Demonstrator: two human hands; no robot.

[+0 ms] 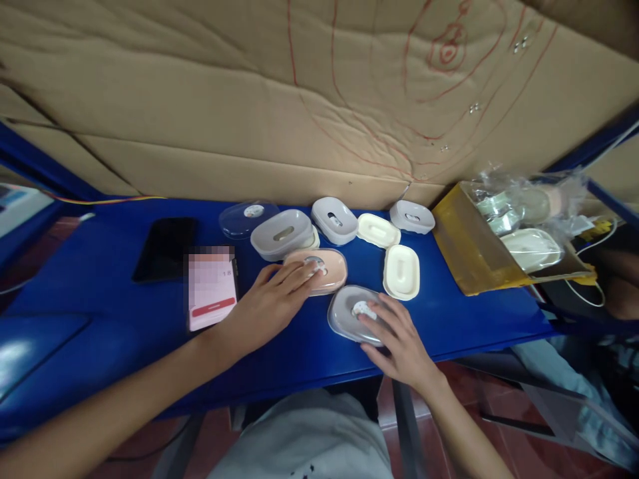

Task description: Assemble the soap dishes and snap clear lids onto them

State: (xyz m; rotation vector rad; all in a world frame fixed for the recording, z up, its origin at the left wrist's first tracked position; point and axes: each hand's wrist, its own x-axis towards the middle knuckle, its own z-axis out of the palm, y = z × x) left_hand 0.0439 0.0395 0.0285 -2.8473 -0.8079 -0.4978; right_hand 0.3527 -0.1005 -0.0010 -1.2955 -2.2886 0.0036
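My left hand (279,296) lies over a peach soap box (335,269) with a clear lid, its fingers stretched out on top near the label. On a grey soap box (344,313), also under a clear lid, my right hand (397,336) rests with spread fingers; the thumb is at the near edge. Behind them stand lidless grey boxes: one on the left (264,239), one in the middle (334,219) and one on the right (412,216). Cream oval trays lie nearby, one at the back (367,229) and one farther forward (402,273).
A loose clear lid (237,221) lies at the back left. Left of my hand are a lit phone (212,289) and a dark phone (164,249). An open carton (469,253) at right holds bagged pieces. Cardboard (224,100) walls the blue table (110,293).
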